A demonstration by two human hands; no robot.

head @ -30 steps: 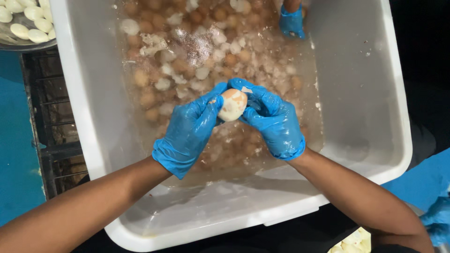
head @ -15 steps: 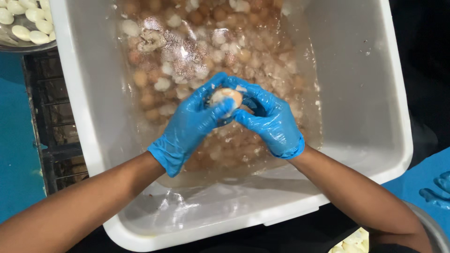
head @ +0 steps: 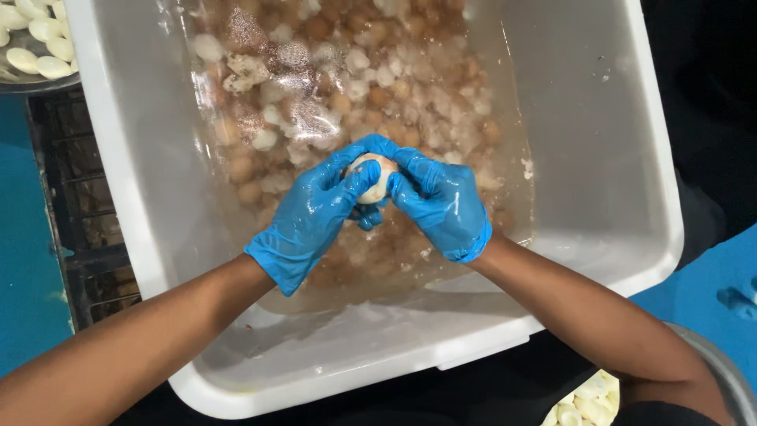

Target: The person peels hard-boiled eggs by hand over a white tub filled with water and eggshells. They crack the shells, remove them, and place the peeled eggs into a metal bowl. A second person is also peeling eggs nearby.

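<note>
Both hands wear blue gloves and meet over a large white tub [head: 631,142]. My left hand [head: 311,217] and my right hand [head: 440,201] together grip one boiled egg [head: 373,175], pale with bits of shell on it, fingers wrapped around its sides. The egg is held just above the tub's water, where several brown and white eggs and shell bits [head: 331,71] lie submerged.
A bowl of peeled white eggs [head: 35,43] sits at the top left corner. Another container with peeled eggs [head: 587,398] shows at the bottom right. A dark wire rack [head: 79,205] lies left of the tub, on a blue surface [head: 27,268].
My hands stayed over the tub with the egg, fingers shifting around it. Another person's gloved hand at the tub's far edge one second ago has gone from view.
</note>
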